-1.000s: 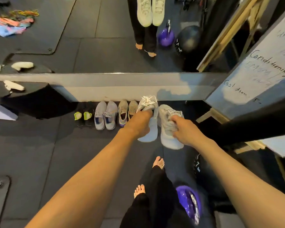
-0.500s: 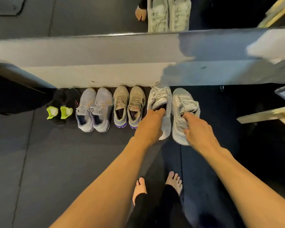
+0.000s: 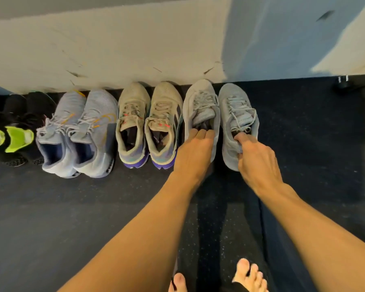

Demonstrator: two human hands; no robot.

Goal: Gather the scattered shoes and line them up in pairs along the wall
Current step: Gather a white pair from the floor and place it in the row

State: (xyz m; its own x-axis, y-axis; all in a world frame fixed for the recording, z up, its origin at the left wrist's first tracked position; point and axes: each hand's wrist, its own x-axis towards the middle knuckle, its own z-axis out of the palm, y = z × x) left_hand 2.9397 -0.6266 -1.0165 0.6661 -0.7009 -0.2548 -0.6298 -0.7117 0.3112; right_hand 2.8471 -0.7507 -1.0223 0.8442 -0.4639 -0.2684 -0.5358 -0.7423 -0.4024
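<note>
Four pairs of shoes stand side by side, toes to the wall: from the left, a black pair with lime-green heels, a pale blue-grey laced pair, a worn beige pair with purple soles, then a light grey pair. The left hand grips the left grey sneaker at its collar, and the right hand pinches the collar of the right grey sneaker

The shoes stand paired side by side on the floor — toes to the wall behind.
</note>
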